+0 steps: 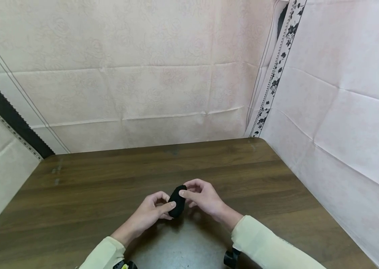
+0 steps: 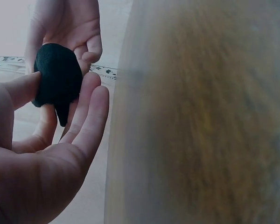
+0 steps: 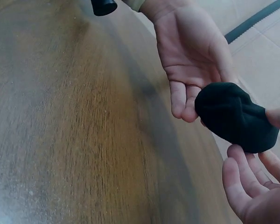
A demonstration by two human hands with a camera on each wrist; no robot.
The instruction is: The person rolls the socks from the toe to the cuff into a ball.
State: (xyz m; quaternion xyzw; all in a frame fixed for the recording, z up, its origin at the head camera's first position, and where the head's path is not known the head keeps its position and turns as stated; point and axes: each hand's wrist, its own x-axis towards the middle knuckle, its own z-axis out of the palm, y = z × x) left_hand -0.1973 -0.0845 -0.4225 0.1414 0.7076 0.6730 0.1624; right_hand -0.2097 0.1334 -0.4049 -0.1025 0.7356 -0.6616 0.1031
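A small, rounded black cloth bundle (image 1: 177,202) is held between both hands above the table, in the middle of the head view. My left hand (image 1: 148,212) pinches its near left side, thumb on top and fingers beneath. At its far right end, my right hand (image 1: 207,198) grips it between thumb and fingers. In the left wrist view the bundle (image 2: 59,74) shows a short narrow tail hanging from its underside. Creases run across the bundle (image 3: 238,116) in the right wrist view. Its inside is hidden.
The brown wood-grain table (image 1: 108,179) lies under both hands. Pale patterned cloth sheets (image 1: 162,93) stand behind it and along its sides, with a floral border strip (image 1: 278,71) at the right corner. Dark wrist devices (image 1: 231,257) sit by the cream sleeves (image 1: 266,243).
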